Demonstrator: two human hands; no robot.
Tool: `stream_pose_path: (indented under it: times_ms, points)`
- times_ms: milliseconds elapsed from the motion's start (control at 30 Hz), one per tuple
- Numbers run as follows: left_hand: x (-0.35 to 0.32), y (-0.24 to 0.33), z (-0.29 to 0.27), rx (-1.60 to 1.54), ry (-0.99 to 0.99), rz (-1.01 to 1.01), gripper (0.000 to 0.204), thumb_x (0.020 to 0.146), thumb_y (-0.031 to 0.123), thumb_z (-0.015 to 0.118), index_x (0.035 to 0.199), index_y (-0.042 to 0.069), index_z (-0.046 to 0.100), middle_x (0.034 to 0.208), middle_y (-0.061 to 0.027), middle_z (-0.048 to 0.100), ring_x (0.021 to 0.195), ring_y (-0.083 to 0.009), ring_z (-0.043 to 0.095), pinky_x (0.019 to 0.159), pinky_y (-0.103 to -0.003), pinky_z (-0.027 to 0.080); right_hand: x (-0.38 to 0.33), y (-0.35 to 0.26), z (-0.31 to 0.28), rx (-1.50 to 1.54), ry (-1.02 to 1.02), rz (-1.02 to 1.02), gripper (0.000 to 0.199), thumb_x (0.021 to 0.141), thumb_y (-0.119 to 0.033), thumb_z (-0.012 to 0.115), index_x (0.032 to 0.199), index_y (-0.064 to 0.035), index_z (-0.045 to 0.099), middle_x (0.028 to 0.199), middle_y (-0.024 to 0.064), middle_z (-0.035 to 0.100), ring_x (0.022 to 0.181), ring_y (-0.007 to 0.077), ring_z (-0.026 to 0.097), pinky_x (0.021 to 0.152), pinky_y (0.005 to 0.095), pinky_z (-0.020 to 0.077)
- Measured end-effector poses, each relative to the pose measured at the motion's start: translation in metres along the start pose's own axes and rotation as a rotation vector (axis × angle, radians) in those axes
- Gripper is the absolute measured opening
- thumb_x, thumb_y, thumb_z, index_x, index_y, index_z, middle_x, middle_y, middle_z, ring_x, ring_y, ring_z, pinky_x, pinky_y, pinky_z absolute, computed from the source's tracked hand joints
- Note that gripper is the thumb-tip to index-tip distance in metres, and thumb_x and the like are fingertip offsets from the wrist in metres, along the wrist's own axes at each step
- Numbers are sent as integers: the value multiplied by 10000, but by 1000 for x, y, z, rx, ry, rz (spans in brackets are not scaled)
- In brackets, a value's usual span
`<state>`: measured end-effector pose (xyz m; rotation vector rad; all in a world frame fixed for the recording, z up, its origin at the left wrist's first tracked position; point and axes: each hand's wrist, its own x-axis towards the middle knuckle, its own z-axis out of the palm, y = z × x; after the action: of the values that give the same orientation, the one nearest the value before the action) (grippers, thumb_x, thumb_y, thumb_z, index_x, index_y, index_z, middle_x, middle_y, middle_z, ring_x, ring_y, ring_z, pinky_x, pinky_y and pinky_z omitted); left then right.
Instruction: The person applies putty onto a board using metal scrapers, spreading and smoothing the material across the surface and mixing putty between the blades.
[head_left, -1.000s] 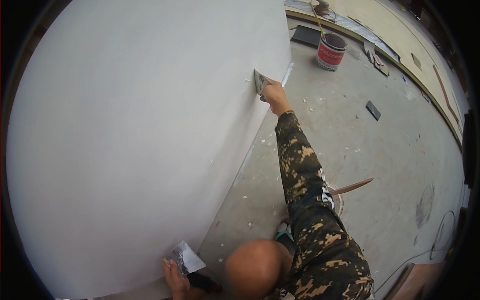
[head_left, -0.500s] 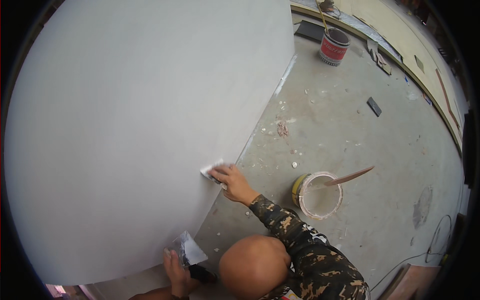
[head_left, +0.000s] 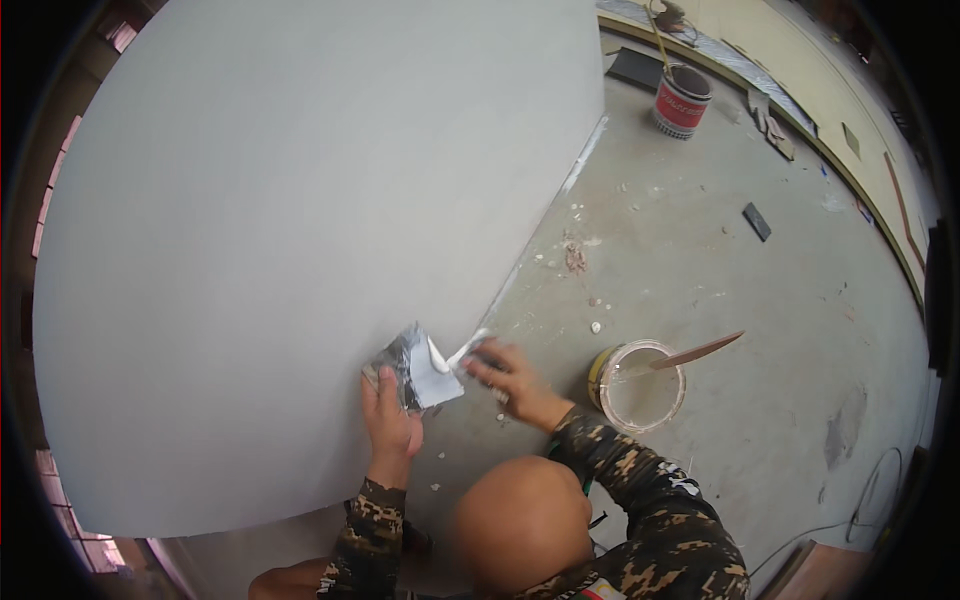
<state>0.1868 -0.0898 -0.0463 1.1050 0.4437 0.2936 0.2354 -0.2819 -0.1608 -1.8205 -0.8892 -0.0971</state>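
My left hand grips a broad putty knife whose flat metal blade carries white putty. Close by on its right, my right hand is closed round a second scraper, blurred by motion, with white on its edge. The two blades meet or nearly meet; I cannot tell which. Behind them stretches a large smooth pale grey panel, its lower edge running along the floor. Camouflage sleeves cover both my arms.
Right of my right hand stands a round bucket of pale paste with a wooden stick in it. Farther back are a red-labelled tin and a dark flat block. White crumbs dot the grey floor. A cable lies at right.
My right hand has come off the panel's surface, moving right and slightly down to the left blade. My left hand has risen and moved right with its putty knife.
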Motion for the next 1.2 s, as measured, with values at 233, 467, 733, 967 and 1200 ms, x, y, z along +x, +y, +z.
stream_pose_path:
  times_ms: [233, 467, 733, 967, 1200]
  points:
    - [17, 22, 24, 884, -217, 310, 270, 1047, 193, 441, 1211, -13, 498, 1103, -97, 595, 971, -143, 569, 877, -285, 457, 64, -43, -34, -149, 137, 6, 725, 621, 77, 657, 1317, -109, 577, 1280, 143, 541, 1216, 398, 484, 1009, 470, 428]
    - [24, 49, 17, 781, -48, 589, 300, 1045, 211, 430, 1209, -35, 483, 1037, -87, 582, 919, -158, 556, 815, -295, 462, 61, 74, -7, 82, 275, 184, 691, 659, 148, 512, 1303, -87, 600, 1314, 144, 595, 1237, 316, 544, 1054, 387, 420]
    - [-30, 25, -61, 869, 8, 253, 330, 1045, 252, 434, 1214, -28, 480, 1103, -105, 557, 1025, -165, 529, 908, -304, 422, 173, 231, -146, 502, 544, 764, 454, 825, 40, 448, 1230, -13, 646, 948, 43, 636, 816, 135, 579, 739, 272, 504]
    - [-70, 11, -134, 914, 114, 31, 341, 1040, 240, 440, 1237, -38, 457, 1094, -116, 556, 1001, -183, 530, 906, -325, 426, 200, 211, -135, 297, 533, 656, 498, 790, 55, 450, 1249, -14, 630, 998, 97, 648, 896, 182, 606, 767, 304, 508]
    - [-81, 7, -130, 737, 158, -23, 317, 1035, 225, 446, 1221, -30, 478, 1087, -113, 570, 976, -185, 549, 889, -318, 440, 130, 145, -4, 16, 569, 278, 706, 605, 175, 463, 1250, -59, 629, 1160, 172, 611, 1139, 336, 582, 979, 363, 476]
